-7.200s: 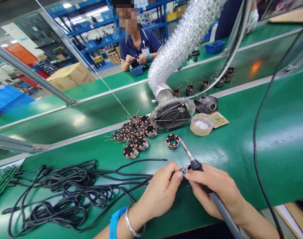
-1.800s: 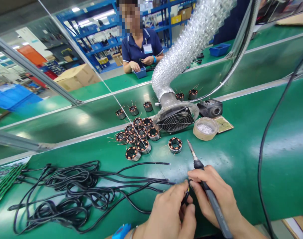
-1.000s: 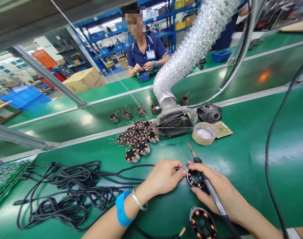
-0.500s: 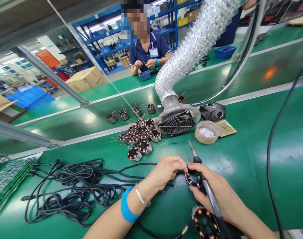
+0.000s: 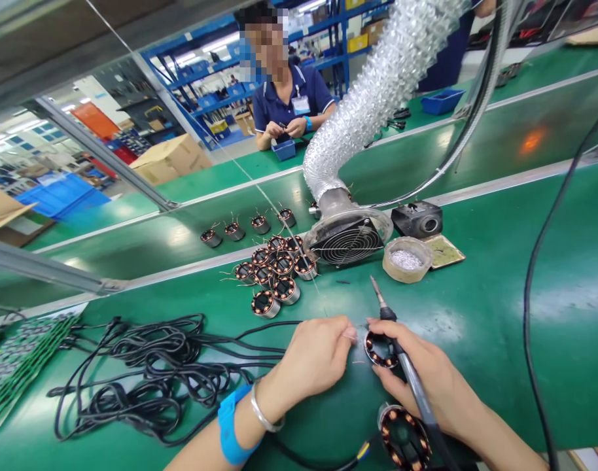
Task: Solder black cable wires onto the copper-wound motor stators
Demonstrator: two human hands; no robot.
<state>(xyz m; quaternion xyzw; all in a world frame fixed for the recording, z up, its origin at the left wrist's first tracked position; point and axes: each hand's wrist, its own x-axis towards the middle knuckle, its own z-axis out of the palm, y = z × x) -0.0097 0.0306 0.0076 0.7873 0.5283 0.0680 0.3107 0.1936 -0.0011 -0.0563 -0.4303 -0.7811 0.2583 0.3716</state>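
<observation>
My right hand point(image 5: 426, 366) holds a soldering iron point(image 5: 414, 379), its tip pointing up and away from me. The thumb and fingers of that hand also grip a small motor stator point(image 5: 377, 350), a ring with copper windings. To the left of that ring, my left hand point(image 5: 323, 353) is closed in a pinch, apart from the stator. A fine pale strand shows at its fingertips, though its full run is hard to make out. Below my right hand, another stator point(image 5: 404, 438) rests on the green bench, beside a black cable with coloured wire ends point(image 5: 362, 451).
Several stators point(image 5: 274, 268) cluster beyond my left hand; others point(image 5: 234, 230) stand on the conveyor. A fume fan point(image 5: 351, 245) with a silver duct, a tub of metal bits point(image 5: 407, 260) and coiled black cables point(image 5: 156, 373) lie around. A co-worker point(image 5: 294, 98) sits opposite.
My left hand has drawn back leftward from the stator, and its wrist has turned. My right hand keeps its hold. Stators on the conveyor have shifted left.
</observation>
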